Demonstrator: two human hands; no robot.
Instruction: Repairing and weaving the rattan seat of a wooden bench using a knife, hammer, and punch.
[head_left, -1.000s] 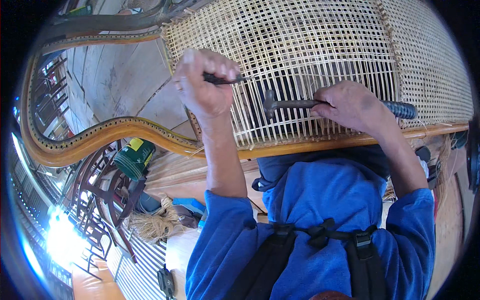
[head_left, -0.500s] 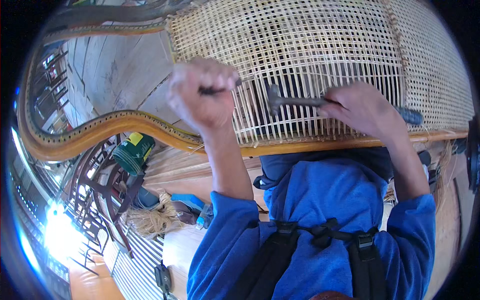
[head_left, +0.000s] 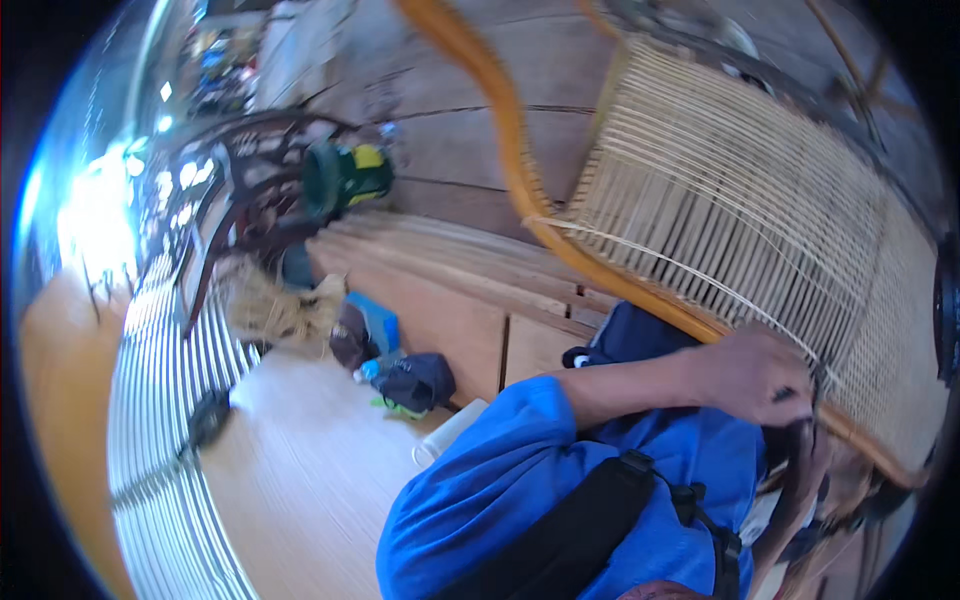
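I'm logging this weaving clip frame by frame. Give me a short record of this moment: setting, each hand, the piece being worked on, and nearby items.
Setting: workshop with a wooden floor
Left hand: left hand closed in a grip on a small dark tool, at the lower edge of the woven cane panel
Right hand: right hand just below the left, blurred; grip unclear
Workpiece: cane panel in a curved orange rattan frame, tilted
Nearby: green and yellow container; dark bag; straw bundle

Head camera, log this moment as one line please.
left hand: fist at woven cane panel edge | right hand: mostly hidden | orange rattan frame | floor: black bag
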